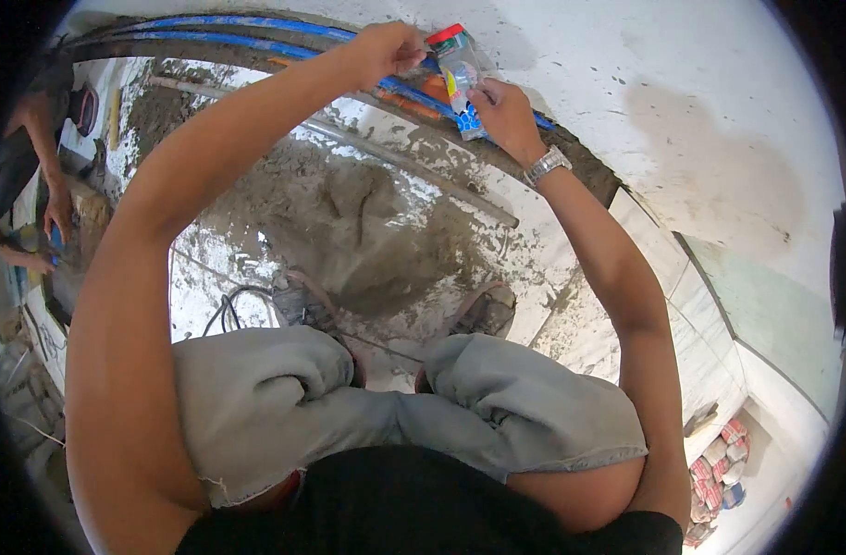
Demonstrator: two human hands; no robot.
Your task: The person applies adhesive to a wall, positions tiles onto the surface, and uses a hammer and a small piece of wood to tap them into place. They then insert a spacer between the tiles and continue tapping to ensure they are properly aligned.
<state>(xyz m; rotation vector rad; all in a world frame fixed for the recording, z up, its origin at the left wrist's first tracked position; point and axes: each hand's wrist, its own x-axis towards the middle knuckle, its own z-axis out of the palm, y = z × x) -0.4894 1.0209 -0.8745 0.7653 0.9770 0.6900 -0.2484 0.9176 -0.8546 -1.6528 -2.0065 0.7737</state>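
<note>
My right hand (506, 113), with a metal watch at the wrist, grips a small clear plastic packet (457, 69) by its side, thumb on the front. The packet is held upright, with a red strip along its top and blue and yellow print lower down. My left hand (392, 53) is closed in a pinch just left of the packet's upper part; whatever its fingertips hold, if anything, is too small to make out. Behind both hands, blue pipes (247, 42) and orange pipes (413, 106) run along a channel at the wall's foot.
A long rod (413, 165) lies across the floor beside heaped wet mortar (349, 222). At the left, another person's hand (59, 208) hangs near a block. A black cable (230, 301) curls by my shoe. Stacked red-and-white bags (719, 467) stand at lower right.
</note>
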